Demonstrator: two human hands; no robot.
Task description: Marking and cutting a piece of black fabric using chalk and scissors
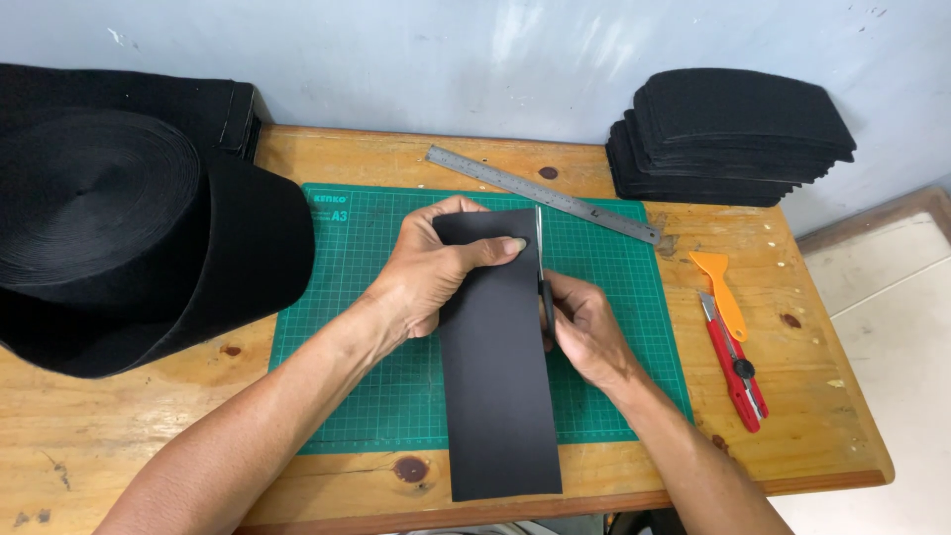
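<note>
A long black strip of sheet material (498, 396) lies lengthwise over the green cutting mat (357, 297) and past the table's front edge. My left hand (428, 269) grips the strip's far end, thumb on top. My right hand (584, 327) holds a pair of scissors (541, 260) whose blades point away from me along the strip's right edge.
A large roll of black felt (129, 238) fills the table's left side. A steel ruler (540, 193) lies diagonally behind the mat. A stack of cut black pieces (728, 139) sits at the back right. An orange scraper (721, 292) and a red utility knife (735, 367) lie to the right.
</note>
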